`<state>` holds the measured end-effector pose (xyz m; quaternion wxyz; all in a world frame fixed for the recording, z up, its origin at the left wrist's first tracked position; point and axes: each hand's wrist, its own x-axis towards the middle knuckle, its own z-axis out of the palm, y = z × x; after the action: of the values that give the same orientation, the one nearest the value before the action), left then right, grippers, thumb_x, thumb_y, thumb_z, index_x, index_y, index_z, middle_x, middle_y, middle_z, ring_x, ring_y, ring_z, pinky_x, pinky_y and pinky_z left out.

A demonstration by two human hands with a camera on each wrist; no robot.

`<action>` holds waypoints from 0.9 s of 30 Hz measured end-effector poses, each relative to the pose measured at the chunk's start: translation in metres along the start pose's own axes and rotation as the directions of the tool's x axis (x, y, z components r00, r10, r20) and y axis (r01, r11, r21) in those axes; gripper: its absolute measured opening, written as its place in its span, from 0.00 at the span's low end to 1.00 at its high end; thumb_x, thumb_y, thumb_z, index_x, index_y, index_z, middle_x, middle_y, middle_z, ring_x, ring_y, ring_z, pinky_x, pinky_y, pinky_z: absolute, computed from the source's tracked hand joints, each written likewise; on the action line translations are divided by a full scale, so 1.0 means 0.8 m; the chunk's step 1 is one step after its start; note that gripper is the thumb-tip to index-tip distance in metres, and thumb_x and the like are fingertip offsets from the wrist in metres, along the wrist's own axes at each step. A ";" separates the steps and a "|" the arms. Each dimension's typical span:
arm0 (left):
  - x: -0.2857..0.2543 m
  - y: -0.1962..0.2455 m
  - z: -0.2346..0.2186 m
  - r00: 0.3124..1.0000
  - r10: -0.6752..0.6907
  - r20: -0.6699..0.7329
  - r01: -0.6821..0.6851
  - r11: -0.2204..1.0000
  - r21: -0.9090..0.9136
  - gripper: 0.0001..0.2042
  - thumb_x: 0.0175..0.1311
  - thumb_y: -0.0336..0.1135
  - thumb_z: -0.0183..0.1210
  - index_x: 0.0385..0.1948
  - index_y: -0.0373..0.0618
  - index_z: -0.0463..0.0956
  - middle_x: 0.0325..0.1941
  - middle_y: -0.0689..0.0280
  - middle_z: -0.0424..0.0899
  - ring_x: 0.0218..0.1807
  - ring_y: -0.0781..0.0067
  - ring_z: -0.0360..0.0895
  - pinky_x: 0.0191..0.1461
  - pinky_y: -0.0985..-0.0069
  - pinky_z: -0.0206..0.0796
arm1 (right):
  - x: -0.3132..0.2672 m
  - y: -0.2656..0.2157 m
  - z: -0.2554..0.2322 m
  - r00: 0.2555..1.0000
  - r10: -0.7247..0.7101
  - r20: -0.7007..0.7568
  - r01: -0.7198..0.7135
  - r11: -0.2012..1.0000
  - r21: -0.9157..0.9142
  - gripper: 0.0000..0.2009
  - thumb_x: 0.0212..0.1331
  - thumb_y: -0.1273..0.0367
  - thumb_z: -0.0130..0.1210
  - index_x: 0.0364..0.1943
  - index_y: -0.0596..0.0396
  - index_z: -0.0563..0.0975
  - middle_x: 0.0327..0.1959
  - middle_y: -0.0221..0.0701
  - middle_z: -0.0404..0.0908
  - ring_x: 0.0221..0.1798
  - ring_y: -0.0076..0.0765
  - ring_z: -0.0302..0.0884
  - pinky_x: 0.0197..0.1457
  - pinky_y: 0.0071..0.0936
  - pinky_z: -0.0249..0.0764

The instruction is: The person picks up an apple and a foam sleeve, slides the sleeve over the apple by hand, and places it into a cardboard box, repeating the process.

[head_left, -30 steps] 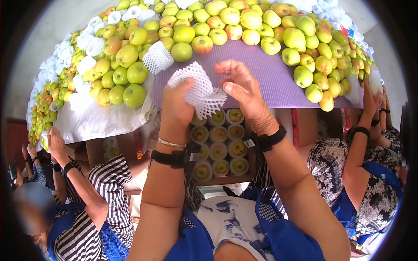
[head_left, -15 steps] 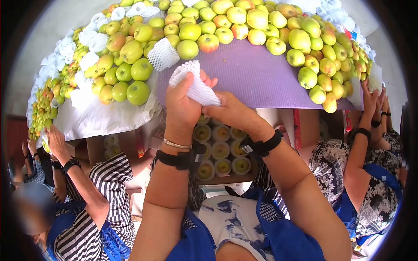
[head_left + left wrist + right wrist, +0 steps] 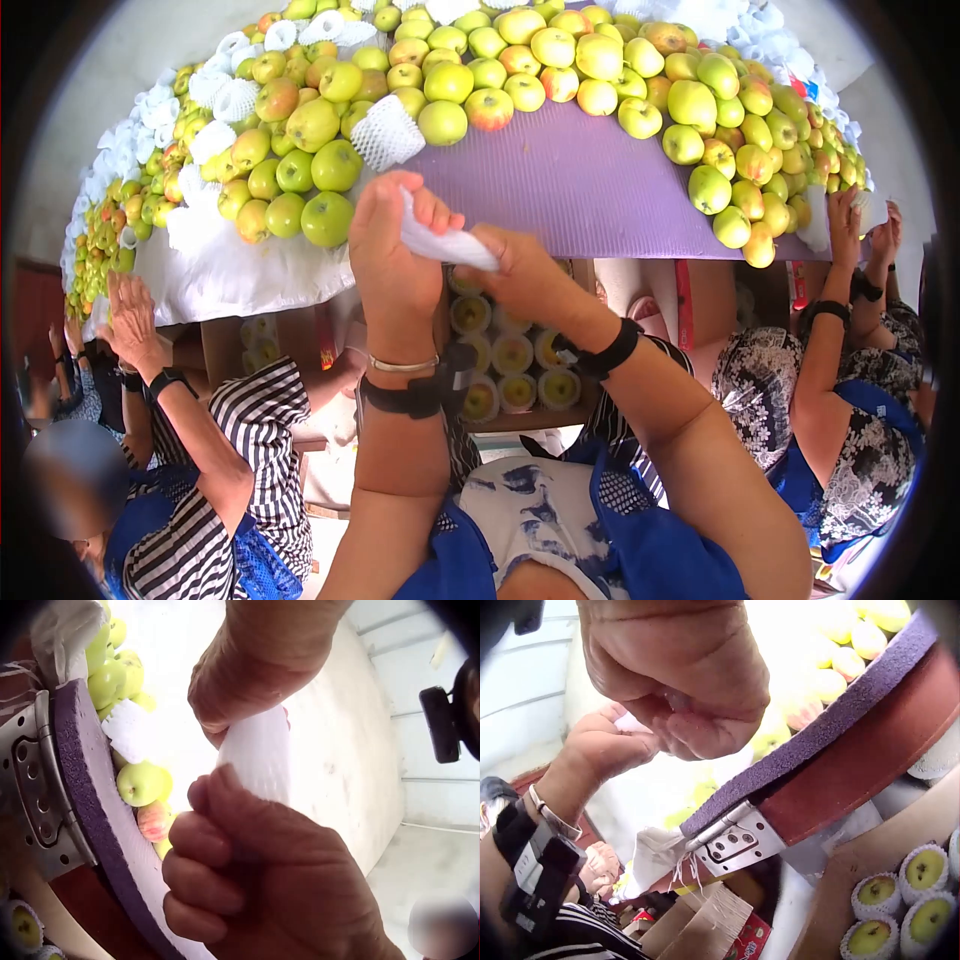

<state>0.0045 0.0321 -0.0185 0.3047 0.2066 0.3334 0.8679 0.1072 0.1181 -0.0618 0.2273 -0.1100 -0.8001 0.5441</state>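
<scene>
Between my two hands stretches a white foam net sleeve [image 3: 445, 243], pulled long and narrow over the near edge of the purple mat. My left hand [image 3: 395, 250] grips its upper end, the fingers bent over it. At the lower end, my right hand [image 3: 535, 285] pinches the sleeve between thumb and curled fingers. In the left wrist view the sleeve [image 3: 259, 757] runs from the left hand [image 3: 262, 660] at the top down to the right hand [image 3: 270, 877]. The right wrist view mostly hides it behind the right hand [image 3: 679, 682].
Loose apples [image 3: 448, 82] are heaped along the back of the purple mat [image 3: 560, 190], with another foam net sleeve [image 3: 386, 133] lying among them. Below the table edge sits a carton with rows of net-wrapped apples [image 3: 928, 870]. Other people work at both sides, including a hand [image 3: 132, 320] at left.
The right hand has come from apart, fingers spread, to hold the sleeve's lower end. The sleeve has gone from wide and loose to narrow and stretched. The hands have moved slightly lower.
</scene>
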 end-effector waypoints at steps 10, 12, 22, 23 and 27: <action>-0.054 -0.002 0.073 0.889 0.348 0.296 -0.404 0.901 0.154 0.25 0.70 0.54 0.35 0.11 0.51 0.55 0.10 0.73 0.51 0.14 0.77 0.51 0.26 0.76 0.53 | 0.014 -0.003 -0.007 0.916 -0.368 -0.159 0.231 0.810 -0.539 0.11 0.39 0.64 0.62 0.17 0.49 0.70 0.16 0.35 0.71 0.22 0.46 0.73 0.24 0.35 0.68; -0.049 0.026 0.057 0.934 0.346 0.087 -0.347 0.823 0.451 0.26 0.69 0.55 0.34 0.10 0.52 0.54 0.08 0.74 0.51 0.13 0.77 0.48 0.25 0.77 0.51 | 0.001 0.002 0.008 0.882 -0.448 -0.147 0.359 0.841 -0.406 0.10 0.38 0.64 0.61 0.18 0.49 0.70 0.17 0.34 0.72 0.23 0.46 0.73 0.24 0.36 0.69; -0.037 0.042 0.040 0.980 0.167 0.111 -0.157 0.983 -0.095 0.26 0.69 0.56 0.34 0.11 0.52 0.54 0.09 0.74 0.51 0.12 0.79 0.47 0.22 0.76 0.47 | -0.014 -0.014 0.020 0.917 -0.386 -0.098 0.319 0.860 -0.399 0.09 0.36 0.66 0.61 0.19 0.50 0.72 0.18 0.35 0.72 0.23 0.46 0.73 0.25 0.38 0.69; -0.035 0.045 0.031 0.984 0.148 0.102 -0.137 0.985 -0.108 0.26 0.69 0.56 0.35 0.11 0.52 0.54 0.09 0.74 0.51 0.12 0.79 0.48 0.22 0.75 0.46 | -0.020 -0.016 0.030 0.928 -0.359 -0.101 0.306 0.888 -0.342 0.09 0.36 0.66 0.61 0.19 0.50 0.72 0.18 0.35 0.72 0.23 0.46 0.73 0.25 0.39 0.69; -0.044 0.043 0.044 0.976 0.112 0.185 -0.081 0.982 -0.168 0.26 0.69 0.56 0.35 0.10 0.52 0.54 0.08 0.74 0.51 0.12 0.79 0.48 0.22 0.75 0.45 | -0.004 -0.006 0.016 0.890 -0.442 -0.115 0.368 0.844 -0.390 0.09 0.37 0.65 0.60 0.18 0.50 0.71 0.18 0.34 0.73 0.22 0.45 0.73 0.24 0.39 0.70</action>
<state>0.0362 0.0038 0.0247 0.3086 0.2810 0.2213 0.8814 0.1040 0.1043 -0.0620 0.3930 -0.0314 -0.8633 0.3149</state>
